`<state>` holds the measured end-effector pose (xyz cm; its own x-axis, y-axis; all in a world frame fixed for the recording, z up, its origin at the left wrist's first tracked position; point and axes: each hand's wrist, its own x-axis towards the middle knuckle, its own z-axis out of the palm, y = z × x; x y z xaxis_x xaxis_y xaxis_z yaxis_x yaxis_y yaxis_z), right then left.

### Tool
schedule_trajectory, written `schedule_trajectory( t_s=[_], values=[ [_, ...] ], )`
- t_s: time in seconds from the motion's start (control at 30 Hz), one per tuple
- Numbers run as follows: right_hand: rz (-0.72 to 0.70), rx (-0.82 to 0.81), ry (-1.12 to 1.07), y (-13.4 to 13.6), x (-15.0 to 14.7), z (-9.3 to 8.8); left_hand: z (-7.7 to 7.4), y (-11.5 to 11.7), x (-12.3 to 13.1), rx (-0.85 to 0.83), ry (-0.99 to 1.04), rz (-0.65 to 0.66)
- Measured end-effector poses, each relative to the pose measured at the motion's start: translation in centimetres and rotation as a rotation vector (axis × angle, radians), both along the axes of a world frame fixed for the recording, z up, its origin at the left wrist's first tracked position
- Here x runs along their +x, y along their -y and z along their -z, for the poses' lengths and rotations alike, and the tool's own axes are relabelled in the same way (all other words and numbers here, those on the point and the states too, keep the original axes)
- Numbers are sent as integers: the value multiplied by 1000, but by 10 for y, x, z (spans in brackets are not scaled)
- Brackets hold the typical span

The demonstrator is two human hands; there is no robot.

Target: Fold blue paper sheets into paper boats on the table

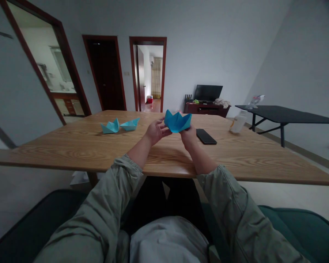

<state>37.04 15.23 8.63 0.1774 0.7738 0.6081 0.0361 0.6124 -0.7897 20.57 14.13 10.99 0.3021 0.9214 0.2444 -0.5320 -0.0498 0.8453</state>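
A blue folded paper boat (177,122) is held up above the wooden table (98,153), its pointed tips upward. My right hand (189,136) grips it from below on its right side, the fingertips partly hidden behind the paper. My left hand (156,131) is at the boat's left side, palm turned up and fingers spread, close to or touching the paper. Two lighter blue paper boats, one (111,126) with a tall middle peak and one (130,124) beside it, rest on the table to the left.
A black phone (205,136) lies just right of my right hand. A whitish plastic bottle (238,122) stands farther right on the table. Beyond are a black table (290,114) and a television (207,93) on a dark cabinet.
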Motion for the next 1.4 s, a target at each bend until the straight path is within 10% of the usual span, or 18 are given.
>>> schedule_trajectory(
  t_s=[0.3, 0.63, 1.4],
  values=[
    [-212, 36, 153, 17, 3, -5, 0, 1, -17, -6, -202, -25],
    [-466, -381, -70, 14, 13, -4, 4, -4, -14, 519, -455, -609],
    [-92, -143, 228, 4, 13, 7, 2, 12, -3, 625, -548, -682]
  ],
)
